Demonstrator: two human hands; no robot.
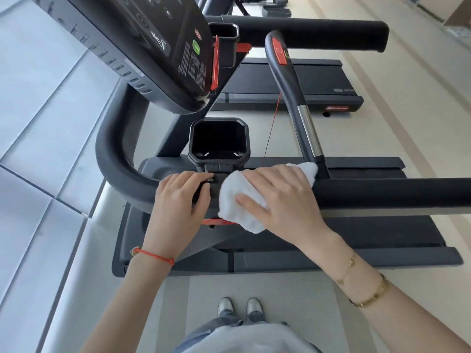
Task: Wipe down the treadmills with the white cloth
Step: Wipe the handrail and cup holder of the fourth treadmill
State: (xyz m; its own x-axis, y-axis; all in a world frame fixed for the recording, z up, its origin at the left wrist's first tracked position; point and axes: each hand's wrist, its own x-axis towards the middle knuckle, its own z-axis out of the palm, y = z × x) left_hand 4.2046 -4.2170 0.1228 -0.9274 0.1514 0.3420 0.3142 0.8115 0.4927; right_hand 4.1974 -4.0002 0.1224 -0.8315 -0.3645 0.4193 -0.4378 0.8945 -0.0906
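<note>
I stand beside a black treadmill (382, 225), seen side-on. My right hand (283, 200) lies flat on a white cloth (237, 197) and presses it onto the black side handrail (382, 192), close to where it joins the console frame. My left hand (178, 200) grips the same rail just left of the cloth, fingers curled over its top. A square black cup holder (218, 141) sits right above both hands. The console panel (142, 39) with a green button tilts over the upper left.
A second treadmill (293, 82) stands behind with its own padded handrail (305, 31). A grip bar with a red button (288, 80) and a thin red safety cord (272, 123) run down toward the cloth. Tall windows line the left. My shoes (239, 308) stand on pale floor.
</note>
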